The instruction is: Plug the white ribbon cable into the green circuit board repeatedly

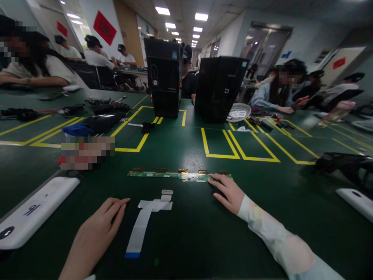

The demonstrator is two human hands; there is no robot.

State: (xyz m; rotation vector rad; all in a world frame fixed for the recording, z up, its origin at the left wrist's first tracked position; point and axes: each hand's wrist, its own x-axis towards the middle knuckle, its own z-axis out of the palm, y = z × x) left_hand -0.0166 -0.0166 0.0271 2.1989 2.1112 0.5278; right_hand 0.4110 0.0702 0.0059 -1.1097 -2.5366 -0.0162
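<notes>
A long, narrow green circuit board (163,174) with gold-coloured tabs along its far edge lies across the dark green table. My right hand (229,191) rests at its right end, fingers apart, the fingertips touching or just over the board and covering part of it. Nearer to me lies a white flat ribbon cable (142,225), folded at an angle, with a blue end and a connector at the far end. Just left of the cable, my left hand (100,223) is on the table with its fingers stretched out, holding nothing.
Two black computer towers (163,77) stand ahead, with yellow tape rectangles (128,149) around them. A white device (40,210) lies at the left, another white one (355,202) at the right edge. A white basket (244,111) sits beyond. Several people work at tables around.
</notes>
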